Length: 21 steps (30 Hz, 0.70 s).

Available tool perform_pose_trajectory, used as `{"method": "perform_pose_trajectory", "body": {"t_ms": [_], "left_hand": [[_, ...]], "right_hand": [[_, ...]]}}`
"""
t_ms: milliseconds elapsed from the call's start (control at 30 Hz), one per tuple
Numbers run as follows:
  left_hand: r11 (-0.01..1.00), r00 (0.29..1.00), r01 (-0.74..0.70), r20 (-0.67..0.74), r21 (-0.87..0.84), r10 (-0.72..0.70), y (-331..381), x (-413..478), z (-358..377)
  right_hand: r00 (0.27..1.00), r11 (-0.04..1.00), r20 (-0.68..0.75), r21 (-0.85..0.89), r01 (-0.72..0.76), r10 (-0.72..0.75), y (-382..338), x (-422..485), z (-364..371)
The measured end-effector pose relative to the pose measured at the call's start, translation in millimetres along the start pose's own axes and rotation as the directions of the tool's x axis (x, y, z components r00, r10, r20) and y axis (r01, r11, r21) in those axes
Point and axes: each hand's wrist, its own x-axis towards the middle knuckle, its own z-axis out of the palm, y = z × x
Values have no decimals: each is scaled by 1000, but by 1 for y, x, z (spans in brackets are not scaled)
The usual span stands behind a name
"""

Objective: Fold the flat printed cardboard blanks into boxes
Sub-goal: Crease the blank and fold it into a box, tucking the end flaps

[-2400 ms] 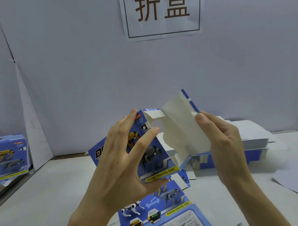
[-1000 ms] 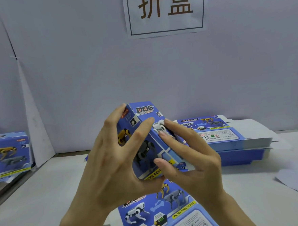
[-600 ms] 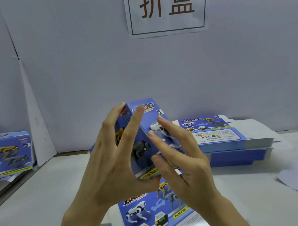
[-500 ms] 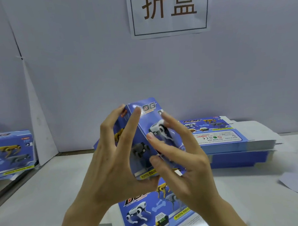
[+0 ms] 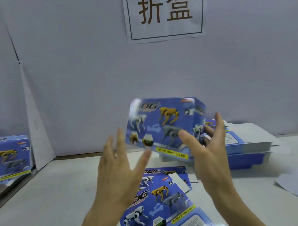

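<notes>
Packing workbench (image 5: 45,199) (paper-lined): wall sign (image 5: 165,13), stacked printed blanks (image 5: 249,145), folded box (image 5: 8,158).

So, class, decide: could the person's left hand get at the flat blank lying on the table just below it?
Probably yes. The left hand is open, and the blank lies uncovered right beneath it. The box is up in the air, clear of that path.
</notes>
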Motion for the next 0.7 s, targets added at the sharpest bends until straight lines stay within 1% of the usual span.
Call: {"method": "perform_pose_trajectory", "body": {"t_ms": [33,67,100,133,167,200,233,267,300,333,367,433,467,533,600,700], "left_hand": [[990,990,140,11,-22,-140,-5,3,0],[967,972,232,51,-109,-228,-7,6,0],[930,960,273,124,-246,-249,-9,8,-1],[832,950,304,215,-464,-227,-10,9,-4],[677,946,317,277,-664,-170,-12,10,-6],[514,949,311,288,-800,-127,-14,12,-7],[408,962,274,246,-871,-119,-16,16,-8],[369,972,234,204,-900,-119,-21,20,-8],[386,981,192,163,-902,-107,-24,22,-9],[436,989,148,131,-888,-68,-28,24,-9],[505,992,108,123,-856,-3,-32,25,-9],[649,976,87,196,-756,98,-38,25,-6],[688,959,106,257,-718,121,-41,24,-2],[728,913,127,367,-674,180,-42,19,15],[760,889,116,408,-640,207,-40,14,33],[761,870,103,429,-641,244,-42,13,40]], "right_hand": [[1000,1000,-1,18,-8,8,-1,-1,1],[999,998,26,54,-26,25,0,-2,2],[996,996,72,73,-52,47,1,-3,4],[987,995,143,65,-79,69,3,-3,5],[963,995,253,3,-99,95,5,-2,5],[918,990,374,-107,-95,129,6,-1,4],[865,968,464,-237,-87,192,8,1,0],[827,935,500,-346,-83,258,10,4,-4],[816,910,484,-399,-117,317,11,8,-9],[824,899,444,-405,-166,352,11,14,-13],[851,902,389,-381,-201,354,11,19,-18],[910,927,279,-303,-221,308,11,28,-26],[926,940,245,-261,-221,286,11,32,-30],[938,958,222,-166,-235,268,12,37,-35],[940,968,236,-99,-231,249,11,36,-35],[933,975,289,-129,-183,213,13,31,-30]]}}
